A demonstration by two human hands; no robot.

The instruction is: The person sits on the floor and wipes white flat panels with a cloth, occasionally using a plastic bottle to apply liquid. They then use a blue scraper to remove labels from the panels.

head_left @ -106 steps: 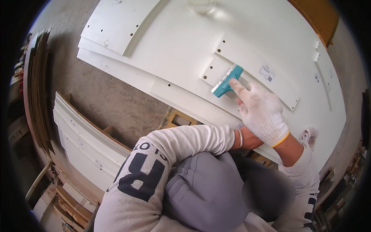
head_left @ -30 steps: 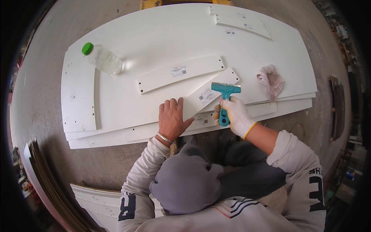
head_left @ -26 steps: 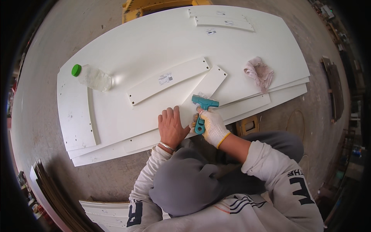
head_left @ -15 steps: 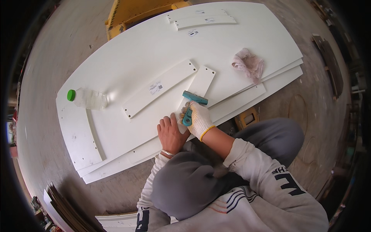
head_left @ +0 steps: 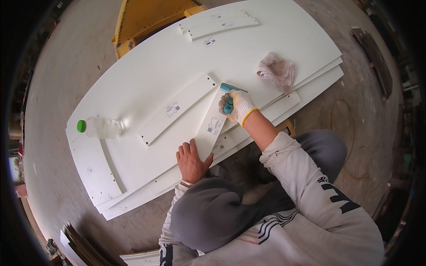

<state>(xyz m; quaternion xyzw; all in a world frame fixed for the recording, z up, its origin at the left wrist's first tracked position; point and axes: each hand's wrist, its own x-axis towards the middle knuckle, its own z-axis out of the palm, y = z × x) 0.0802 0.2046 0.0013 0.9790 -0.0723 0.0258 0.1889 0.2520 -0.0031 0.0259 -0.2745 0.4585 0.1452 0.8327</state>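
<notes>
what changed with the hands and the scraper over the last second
The gloved right hand kept its grip on the teal scraper and slid it up the short white panel to its far end. The bare left hand stayed pressed at the panel's near end. The bottle and rag stayed where they lay.

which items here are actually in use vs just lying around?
In use:
- right hand, gloved, gripping the teal scraper
- left hand, bare, pressing on the short white panel

Lying about:
- clear bottle with green cap
- crumpled pinkish rag
- long white slat
- narrow strips at the far edge
- yellow frame
</notes>
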